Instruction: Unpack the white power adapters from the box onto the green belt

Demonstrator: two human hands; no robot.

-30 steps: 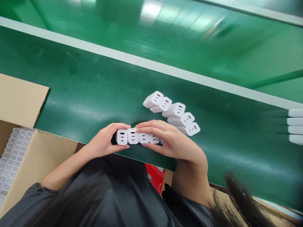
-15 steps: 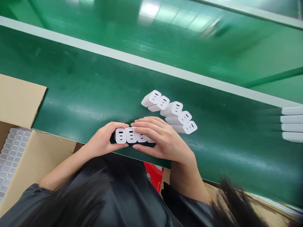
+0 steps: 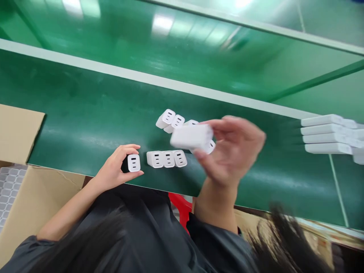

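Note:
My left hand [image 3: 119, 167] grips a white USB charger [image 3: 134, 163] by its sides near the table's front edge, with its port face up. My right hand [image 3: 231, 148] is raised over the table and pinches another white charger [image 3: 191, 136] between thumb and fingers; it is tilted and smeared by motion. Between the hands, three chargers [image 3: 168, 159] stand side by side in a row, apart from both. Behind the raised charger are more chargers [image 3: 167, 116] in a loose slanting line, partly hidden by it and by my right hand.
A green table [image 3: 85, 102] runs across the view, with a pale rail [image 3: 136, 77] along its far side. Stacked white chargers [image 3: 322, 134] lie at the right. At the left is an open cardboard box [image 3: 54, 189] with trays of white pieces [image 3: 11, 189] inside. A red stool [image 3: 182, 208] shows below.
My right hand has left the row and lifted a charger up and to the right. My left hand, with one charger, has separated from the other three. The view has shifted right.

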